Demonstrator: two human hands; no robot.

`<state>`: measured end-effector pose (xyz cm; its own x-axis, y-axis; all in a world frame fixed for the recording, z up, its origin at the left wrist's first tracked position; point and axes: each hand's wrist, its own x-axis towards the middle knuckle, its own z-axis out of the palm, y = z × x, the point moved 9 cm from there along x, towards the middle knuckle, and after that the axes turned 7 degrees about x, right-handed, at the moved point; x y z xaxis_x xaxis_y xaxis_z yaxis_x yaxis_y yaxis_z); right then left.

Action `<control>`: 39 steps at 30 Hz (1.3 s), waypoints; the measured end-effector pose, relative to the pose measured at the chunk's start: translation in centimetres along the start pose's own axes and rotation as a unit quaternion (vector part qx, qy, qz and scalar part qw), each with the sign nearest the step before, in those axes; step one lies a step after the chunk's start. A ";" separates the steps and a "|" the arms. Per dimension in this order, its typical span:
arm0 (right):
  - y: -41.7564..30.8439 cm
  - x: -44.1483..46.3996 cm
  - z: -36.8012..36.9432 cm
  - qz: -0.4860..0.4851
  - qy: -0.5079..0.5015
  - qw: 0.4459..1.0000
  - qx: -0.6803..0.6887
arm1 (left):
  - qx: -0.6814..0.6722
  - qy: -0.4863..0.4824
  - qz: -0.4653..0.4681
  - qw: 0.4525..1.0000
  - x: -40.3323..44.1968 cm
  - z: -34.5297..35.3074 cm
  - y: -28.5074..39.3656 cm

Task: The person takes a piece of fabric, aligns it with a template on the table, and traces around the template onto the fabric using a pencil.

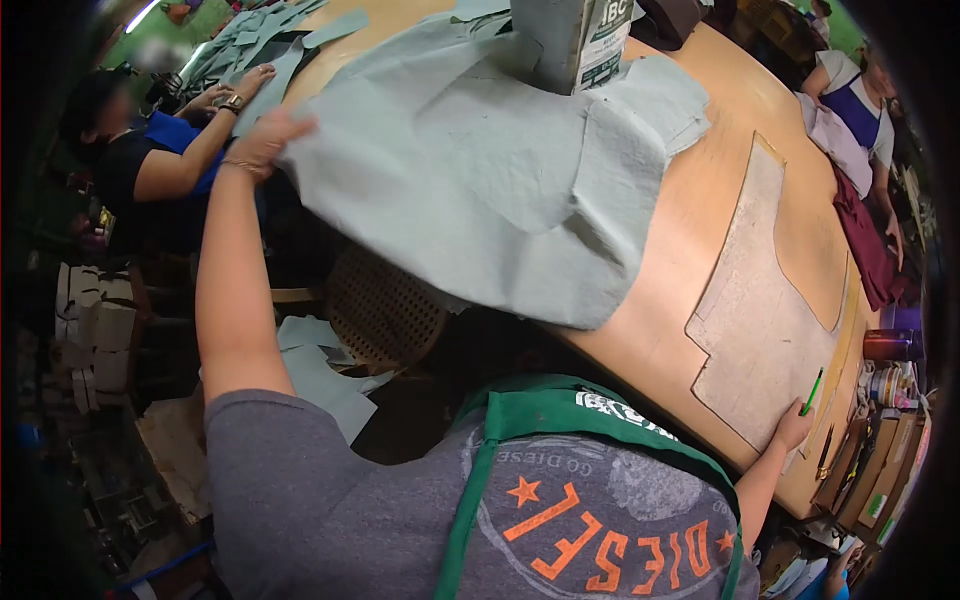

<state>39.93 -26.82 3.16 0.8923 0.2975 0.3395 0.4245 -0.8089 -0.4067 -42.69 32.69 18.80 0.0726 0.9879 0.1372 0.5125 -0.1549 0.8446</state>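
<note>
A large grey-green sheet (430,170) lies over the table's far left part and hangs past its front edge. My left hand (268,140), slightly blurred, grips its left corner and holds it raised. At the right, my right hand (795,425) is closed round a green pen (812,390), beside the lower end of a flat beige pattern piece (760,300) on the wooden table. A grey metal can (572,45) with a label stands on the sheet at the top.
Co-workers are at the left (170,160) and upper right (860,110). Grey-green pieces (250,40) lie at the far left of the table. A woven stool (385,305) stands below the edge. Boxes (880,470) and a purple tin (893,345) are at the right.
</note>
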 end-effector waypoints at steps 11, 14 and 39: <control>2.2 1.7 1.1 -0.045 0.007 0.999 -0.022 | -0.322 0.438 -0.157 0.824 -37.0 -19.6 -8.3; 1.7 1.9 1.3 -0.023 -0.008 0.998 -0.065 | -0.269 0.507 -0.220 0.789 -47.4 -19.6 -11.8; -3.4 -1.8 -1.0 -0.061 0.001 0.994 0.087 | 0.237 0.142 0.356 0.893 -22.1 20.6 19.7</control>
<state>36.72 -25.10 4.78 0.8325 0.3873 0.3961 0.5497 -0.6666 -0.5035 -16.53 8.02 21.78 0.3381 0.5882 0.7346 0.7322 -0.6549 0.1874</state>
